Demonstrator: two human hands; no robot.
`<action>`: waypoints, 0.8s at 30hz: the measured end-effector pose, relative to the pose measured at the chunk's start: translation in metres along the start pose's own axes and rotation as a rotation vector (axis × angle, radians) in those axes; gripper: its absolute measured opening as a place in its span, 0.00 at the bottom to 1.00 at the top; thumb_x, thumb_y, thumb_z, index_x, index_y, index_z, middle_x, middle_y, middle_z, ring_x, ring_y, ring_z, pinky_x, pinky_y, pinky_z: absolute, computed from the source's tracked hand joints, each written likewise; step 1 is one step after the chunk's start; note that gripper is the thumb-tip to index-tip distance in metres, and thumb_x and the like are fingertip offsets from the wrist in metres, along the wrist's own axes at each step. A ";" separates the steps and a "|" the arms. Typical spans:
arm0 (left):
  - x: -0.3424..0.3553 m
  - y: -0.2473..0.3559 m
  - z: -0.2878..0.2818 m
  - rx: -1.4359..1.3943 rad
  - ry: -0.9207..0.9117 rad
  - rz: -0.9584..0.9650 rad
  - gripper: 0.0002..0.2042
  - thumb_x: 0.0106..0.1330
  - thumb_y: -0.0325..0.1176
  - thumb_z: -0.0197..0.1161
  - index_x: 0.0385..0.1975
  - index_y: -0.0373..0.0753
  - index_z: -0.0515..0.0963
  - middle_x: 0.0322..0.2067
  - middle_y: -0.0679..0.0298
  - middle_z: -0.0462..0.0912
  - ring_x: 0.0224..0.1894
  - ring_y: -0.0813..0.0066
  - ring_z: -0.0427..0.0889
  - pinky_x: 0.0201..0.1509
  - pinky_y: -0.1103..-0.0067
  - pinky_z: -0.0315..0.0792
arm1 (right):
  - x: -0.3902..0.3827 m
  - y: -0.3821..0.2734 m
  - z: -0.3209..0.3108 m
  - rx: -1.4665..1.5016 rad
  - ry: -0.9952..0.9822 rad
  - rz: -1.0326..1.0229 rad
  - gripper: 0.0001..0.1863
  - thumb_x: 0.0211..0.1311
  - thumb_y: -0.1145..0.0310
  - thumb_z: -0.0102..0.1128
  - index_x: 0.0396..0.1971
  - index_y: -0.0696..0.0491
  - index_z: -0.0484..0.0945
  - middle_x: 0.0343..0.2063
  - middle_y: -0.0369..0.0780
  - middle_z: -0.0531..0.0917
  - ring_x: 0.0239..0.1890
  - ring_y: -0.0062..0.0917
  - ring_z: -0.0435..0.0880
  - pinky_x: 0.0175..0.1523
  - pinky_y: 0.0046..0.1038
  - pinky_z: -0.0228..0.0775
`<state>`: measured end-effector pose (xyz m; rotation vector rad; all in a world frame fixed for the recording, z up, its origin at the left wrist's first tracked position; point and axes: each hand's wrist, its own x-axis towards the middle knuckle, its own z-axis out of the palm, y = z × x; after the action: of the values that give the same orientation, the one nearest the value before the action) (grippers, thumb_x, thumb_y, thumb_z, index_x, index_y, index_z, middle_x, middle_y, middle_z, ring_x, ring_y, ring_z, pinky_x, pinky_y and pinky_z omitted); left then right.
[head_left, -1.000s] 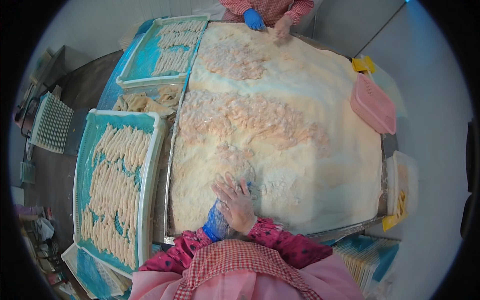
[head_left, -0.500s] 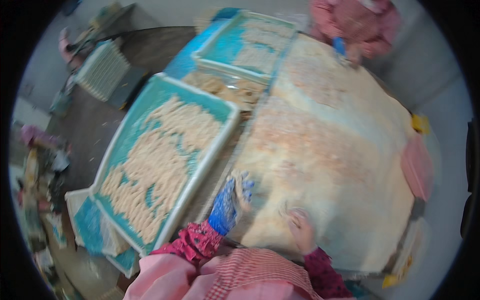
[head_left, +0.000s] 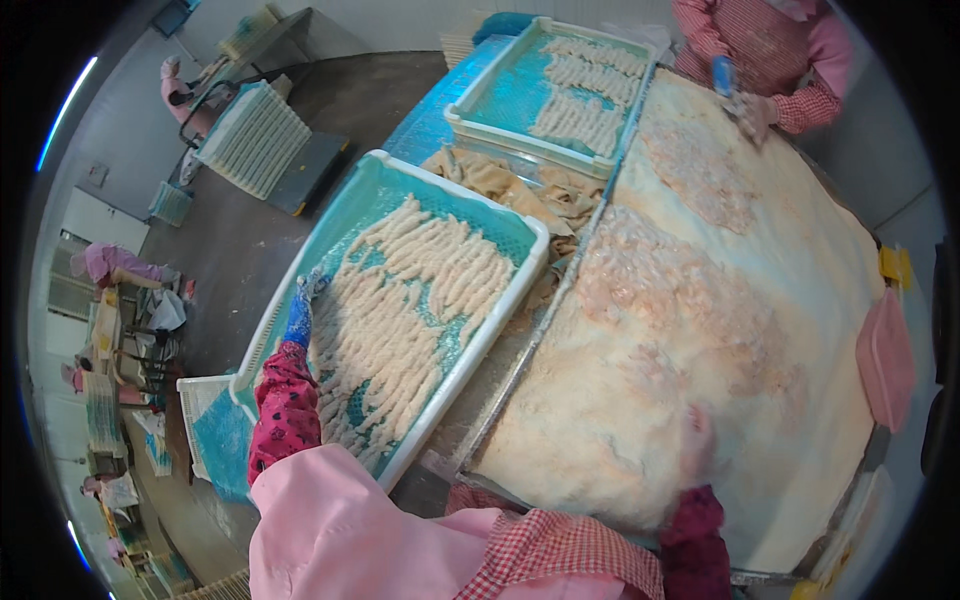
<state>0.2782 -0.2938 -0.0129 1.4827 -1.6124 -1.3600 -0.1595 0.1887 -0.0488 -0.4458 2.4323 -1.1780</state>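
My left hand [head_left: 302, 312], in a blue glove crusted with pale coating, reaches over the left side of a white-rimmed tray [head_left: 508, 296] lined with turquoise mesh. Its fingers look drawn together; whatever is between them is too small to make out. Rows of coated pale strips [head_left: 385, 330], probably meat, cover much of the mesh. Over the near part of a wide flour bed [head_left: 560, 440] is my bare right hand [head_left: 697, 440], smeared by motion, so its fingers do not show clearly. Beyond it, raw pinkish pieces [head_left: 650, 270] lie heaped on the flour.
A second mesh tray [head_left: 500, 100] with strips stands farther back. Crumpled tan cloths [head_left: 520, 195] lie between the trays. Across the flour, a co-worker's hands [head_left: 752, 115] are busy. A pink scoop-like container [head_left: 886, 360] hangs at the right edge. Stacked trays [head_left: 255, 140] stand on the floor.
My left hand has moved left and away from me, from the flour's edge to the tray's far-left side. My right hand has shifted slightly right over the flour. The view has turned left.
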 end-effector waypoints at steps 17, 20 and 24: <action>-0.207 0.088 0.258 0.334 -0.962 0.879 0.24 0.57 0.38 0.58 0.55 0.40 0.67 0.48 0.55 0.73 0.49 0.55 0.72 0.54 0.69 0.66 | -0.034 0.005 -0.101 -0.042 -0.462 0.091 0.15 0.52 0.70 0.57 0.41 0.58 0.75 0.39 0.47 0.76 0.39 0.36 0.75 0.46 0.26 0.67; -0.252 0.072 0.322 0.345 -1.027 1.023 0.22 0.56 0.38 0.59 0.51 0.39 0.69 0.47 0.55 0.74 0.48 0.57 0.73 0.53 0.70 0.66 | -0.032 -0.005 -0.062 -0.526 0.210 -0.368 0.20 0.51 0.65 0.59 0.43 0.59 0.74 0.40 0.48 0.76 0.41 0.37 0.75 0.49 0.30 0.66; -0.248 0.054 0.363 0.362 -0.858 0.845 0.20 0.56 0.34 0.59 0.49 0.38 0.71 0.45 0.54 0.75 0.46 0.57 0.74 0.49 0.70 0.68 | -0.028 -0.013 -0.027 -0.484 0.040 -0.410 0.20 0.57 0.64 0.54 0.46 0.61 0.71 0.41 0.49 0.76 0.43 0.37 0.75 0.52 0.34 0.64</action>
<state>-0.0084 0.0439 -0.0279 0.1580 -2.6796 -1.2483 -0.1467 0.2119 -0.0172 -1.1153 2.7369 -0.7204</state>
